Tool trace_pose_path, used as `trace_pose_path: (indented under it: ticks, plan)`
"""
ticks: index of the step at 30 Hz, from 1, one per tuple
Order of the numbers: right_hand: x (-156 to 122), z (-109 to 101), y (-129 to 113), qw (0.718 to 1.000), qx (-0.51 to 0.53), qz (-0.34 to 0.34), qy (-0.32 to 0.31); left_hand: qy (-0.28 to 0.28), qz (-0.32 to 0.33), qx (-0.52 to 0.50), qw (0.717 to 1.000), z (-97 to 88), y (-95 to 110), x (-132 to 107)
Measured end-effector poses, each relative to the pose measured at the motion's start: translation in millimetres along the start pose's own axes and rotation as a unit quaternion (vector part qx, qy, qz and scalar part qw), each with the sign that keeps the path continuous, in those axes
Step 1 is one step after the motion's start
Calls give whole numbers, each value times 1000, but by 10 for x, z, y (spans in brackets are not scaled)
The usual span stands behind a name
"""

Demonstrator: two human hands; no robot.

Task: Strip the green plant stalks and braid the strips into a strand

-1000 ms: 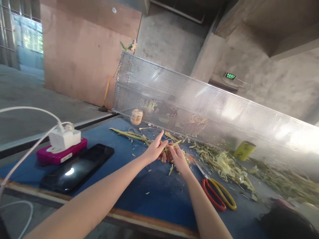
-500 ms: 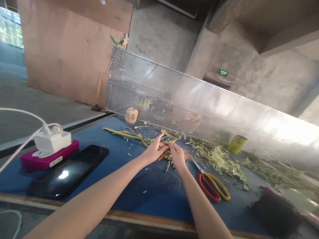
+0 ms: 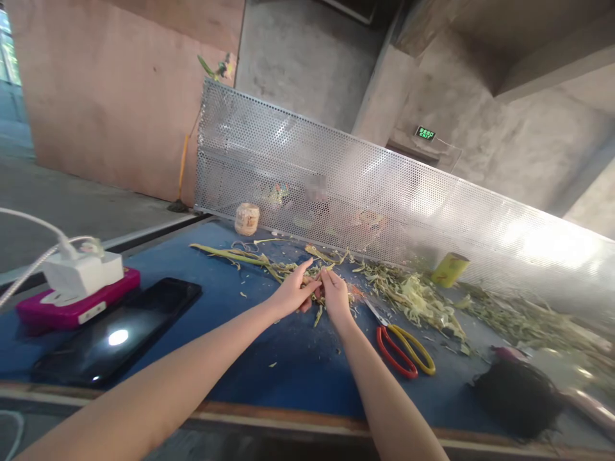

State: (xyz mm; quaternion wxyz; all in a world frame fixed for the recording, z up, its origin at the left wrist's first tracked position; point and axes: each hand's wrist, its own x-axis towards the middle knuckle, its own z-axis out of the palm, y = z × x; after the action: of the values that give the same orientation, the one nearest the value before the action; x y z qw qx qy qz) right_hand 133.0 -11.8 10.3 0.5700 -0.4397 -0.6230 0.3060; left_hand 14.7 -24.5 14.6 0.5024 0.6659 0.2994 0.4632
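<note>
Fingers of the right hand [image 3: 335, 296] are narrow, apparently pinching thin plant strips [image 3: 318, 314]; the left hand [image 3: 291, 293] meets them, its thumb raised, its grip hidden and not determinable. The strips lie beneath both hands, mid-desk [image 3: 288, 384], the close two-handed hold presumably for control of fine pieces. Scissors [image 3: 385, 324] lie just right, handles near, presumably for ready reach. Leaf scraps [image 3: 418, 301] are heaped farther right, a phone [image 3: 120, 330] well left, presumably clear of the handwork.
</note>
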Motion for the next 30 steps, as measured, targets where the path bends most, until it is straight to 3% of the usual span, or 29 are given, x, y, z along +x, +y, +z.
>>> trace_pose_path:
  ticks: [5,9,16,20,25,30]
  plan:
    - [26,-17,20,1000,3,-6,-14,-1,-8,-43,999,-13,-62,11]
    - [42,-32,10,999,29,12,-15,61,6,-65,996,-47,-115,70]
    - [49,-55,51,988,122,78,-58,103,59,-57,991,-108,-139,107]
    - [34,-23,65,971,176,111,-117,114,89,-38,989,-124,-89,71]
    - [0,2,69,971,174,91,-134,132,100,-19,986,-131,-36,49]
    - [7,-21,57,980,139,30,-136,94,107,-4,990,-128,-38,40]
